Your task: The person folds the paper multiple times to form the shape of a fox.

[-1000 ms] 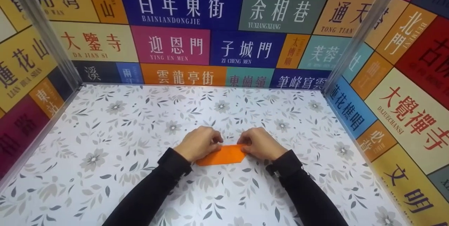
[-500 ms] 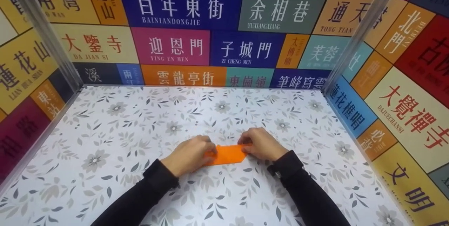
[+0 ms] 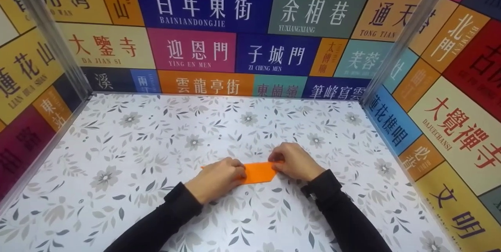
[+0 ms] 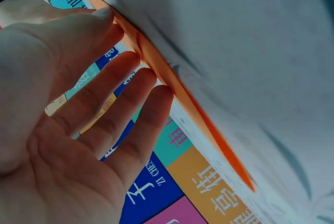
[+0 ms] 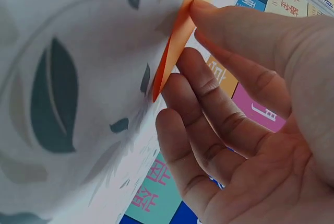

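Note:
A folded strip of orange paper [image 3: 258,173] lies flat on the patterned tabletop, its right end cut on a slant by a fold. Over its left part rests my left hand [image 3: 219,177], hiding much of it; a small orange tip shows beyond the knuckles. The left wrist view shows those fingers [image 4: 156,98] fairly straight, with fingertips along the paper's edge and the thumb near the index finger. At the right end, my right hand [image 3: 296,162] pinches the paper's corner with thumb and index finger. Its other fingers [image 5: 180,85] are loosely bent beside the folded edge in the right wrist view.
White cloth with grey leaves and flowers covers the table [image 3: 156,126]. Upright panels with coloured lettered blocks enclose it: a back wall [image 3: 203,5], a left wall [image 3: 23,72] and a right wall [image 3: 450,119]. Clear strips run along the corners.
My left hand has moved from the paper's upper edge down and across its left part, the fingers now lying over it. The right hand and the paper stay nearly in place.

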`<state>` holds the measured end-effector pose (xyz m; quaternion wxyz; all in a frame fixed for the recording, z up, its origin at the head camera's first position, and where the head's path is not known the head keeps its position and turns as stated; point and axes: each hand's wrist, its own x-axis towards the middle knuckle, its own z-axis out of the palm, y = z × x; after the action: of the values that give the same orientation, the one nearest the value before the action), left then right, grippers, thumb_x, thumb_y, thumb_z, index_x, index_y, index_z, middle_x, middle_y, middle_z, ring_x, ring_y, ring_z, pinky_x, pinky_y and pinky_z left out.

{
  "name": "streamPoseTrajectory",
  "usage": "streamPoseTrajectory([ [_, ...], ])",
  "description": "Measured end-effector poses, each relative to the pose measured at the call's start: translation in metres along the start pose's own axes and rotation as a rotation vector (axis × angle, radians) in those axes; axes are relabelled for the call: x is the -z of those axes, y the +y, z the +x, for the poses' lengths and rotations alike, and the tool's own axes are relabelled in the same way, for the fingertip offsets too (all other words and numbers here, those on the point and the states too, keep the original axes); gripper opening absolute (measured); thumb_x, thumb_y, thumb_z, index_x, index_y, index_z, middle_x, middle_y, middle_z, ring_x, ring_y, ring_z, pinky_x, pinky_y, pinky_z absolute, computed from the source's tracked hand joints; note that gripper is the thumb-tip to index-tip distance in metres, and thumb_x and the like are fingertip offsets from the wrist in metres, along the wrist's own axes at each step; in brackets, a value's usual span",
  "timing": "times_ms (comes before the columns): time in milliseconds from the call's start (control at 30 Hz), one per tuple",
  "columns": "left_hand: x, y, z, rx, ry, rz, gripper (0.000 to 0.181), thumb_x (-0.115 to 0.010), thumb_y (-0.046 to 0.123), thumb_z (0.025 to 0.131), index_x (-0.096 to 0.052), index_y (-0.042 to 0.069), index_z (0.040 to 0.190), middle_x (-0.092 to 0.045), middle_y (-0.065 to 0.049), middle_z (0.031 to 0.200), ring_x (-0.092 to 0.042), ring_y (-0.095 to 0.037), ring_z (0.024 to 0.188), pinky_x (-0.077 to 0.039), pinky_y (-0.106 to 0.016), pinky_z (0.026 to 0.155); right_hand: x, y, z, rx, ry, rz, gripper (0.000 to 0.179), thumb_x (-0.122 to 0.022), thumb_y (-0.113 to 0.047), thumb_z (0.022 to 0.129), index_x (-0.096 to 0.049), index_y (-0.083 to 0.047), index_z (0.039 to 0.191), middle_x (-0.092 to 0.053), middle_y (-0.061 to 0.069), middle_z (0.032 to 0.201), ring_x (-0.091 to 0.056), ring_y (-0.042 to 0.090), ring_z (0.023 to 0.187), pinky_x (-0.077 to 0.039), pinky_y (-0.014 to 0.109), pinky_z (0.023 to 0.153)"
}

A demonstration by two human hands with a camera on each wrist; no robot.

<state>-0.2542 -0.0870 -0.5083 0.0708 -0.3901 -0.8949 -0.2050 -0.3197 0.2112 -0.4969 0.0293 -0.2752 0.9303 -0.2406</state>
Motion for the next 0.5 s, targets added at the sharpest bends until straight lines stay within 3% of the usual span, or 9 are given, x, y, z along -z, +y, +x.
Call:
streamPoseTrajectory([
  [267,0.0,-0.001,0.002,0.008,-0.019,-0.03,0.012,-0.082,0.012,0.109,-0.091,0.012,0.118,-0.087,-0.008,0.122,-0.083,-0.029,0.115,-0.069,-0.044,0.106,0.009,0.009,-0.006,-0.098,0.015,0.011,0.018,-0.097,-0.016,0.095,-0.09,-0.011,0.111,-0.087,0.005,0.103,-0.077,0.018,0.095,-0.067,0.05,0.098],
  [500,-0.001,-0.003,-0.001,0.053,-0.026,-0.091,0.015,-0.082,0.013,0.109,-0.091,0.012,0.12,-0.086,-0.011,0.128,-0.082,-0.031,0.122,-0.068,-0.047,0.111,0.01,0.011,-0.006,-0.109,0.011,0.014,0.012,-0.098,-0.017,0.094,-0.089,-0.013,0.102,-0.085,0.002,0.095,-0.071,0.015,0.087,-0.065,0.044,0.091],
])
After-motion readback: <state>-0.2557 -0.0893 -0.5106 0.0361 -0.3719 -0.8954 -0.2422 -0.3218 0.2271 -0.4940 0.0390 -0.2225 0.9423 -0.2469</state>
